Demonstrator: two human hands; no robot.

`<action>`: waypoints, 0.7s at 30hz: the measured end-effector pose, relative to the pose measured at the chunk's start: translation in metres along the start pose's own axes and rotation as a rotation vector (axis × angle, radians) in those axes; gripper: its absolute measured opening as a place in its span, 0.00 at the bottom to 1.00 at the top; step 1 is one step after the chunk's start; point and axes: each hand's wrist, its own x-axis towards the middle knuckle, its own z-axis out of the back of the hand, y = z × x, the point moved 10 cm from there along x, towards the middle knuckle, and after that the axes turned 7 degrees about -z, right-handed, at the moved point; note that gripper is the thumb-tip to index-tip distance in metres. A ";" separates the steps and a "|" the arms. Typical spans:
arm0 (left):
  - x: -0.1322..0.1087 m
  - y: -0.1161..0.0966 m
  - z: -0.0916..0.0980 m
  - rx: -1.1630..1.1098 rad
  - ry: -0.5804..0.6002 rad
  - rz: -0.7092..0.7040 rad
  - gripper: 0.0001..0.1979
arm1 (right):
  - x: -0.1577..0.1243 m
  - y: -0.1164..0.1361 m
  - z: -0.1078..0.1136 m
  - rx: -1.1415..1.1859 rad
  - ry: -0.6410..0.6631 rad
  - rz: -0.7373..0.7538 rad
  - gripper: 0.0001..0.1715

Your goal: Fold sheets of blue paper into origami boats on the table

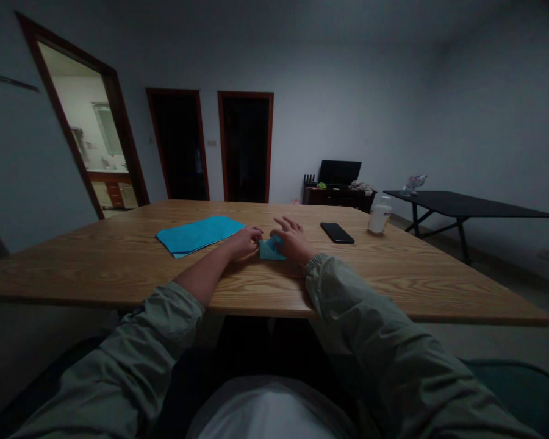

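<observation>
both hands are at a small folded piece of blue paper (271, 250), which lies on the wooden table (119, 268) near the middle, in front of the person. the left hand (243, 242) comes in from the left, its fingers curled and its fingertips at the paper's left edge. the right hand (293, 240) is over the paper's right side, its upper fingers spread and reaching forward, the lower ones bent down to the paper. the light is dim and the fingers are a bit blurred, so i can't tell whether either hand is pinching the paper or only pressing on it.

just left of the left hand, a larger stack of blue sheets (196, 235) lies flat on the table. to the right of the right hand, apart from it, a black phone (337, 233) lies flat, and beyond it a white bottle (379, 217) stands upright near the table's right edge. further right is a black table (466, 204) with a clear plastic bag (414, 183) on it.
</observation>
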 end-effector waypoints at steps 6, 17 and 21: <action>-0.010 0.041 0.007 -0.468 -0.260 0.434 0.23 | 0.000 0.000 0.022 0.017 -0.134 0.000 0.08; -0.001 0.011 -0.026 -1.139 -0.167 0.494 0.26 | 0.002 0.028 0.029 0.039 -0.177 0.068 0.15; 0.002 0.005 -0.027 -1.180 -0.180 0.467 0.29 | -0.001 0.032 0.025 0.166 -0.168 0.098 0.24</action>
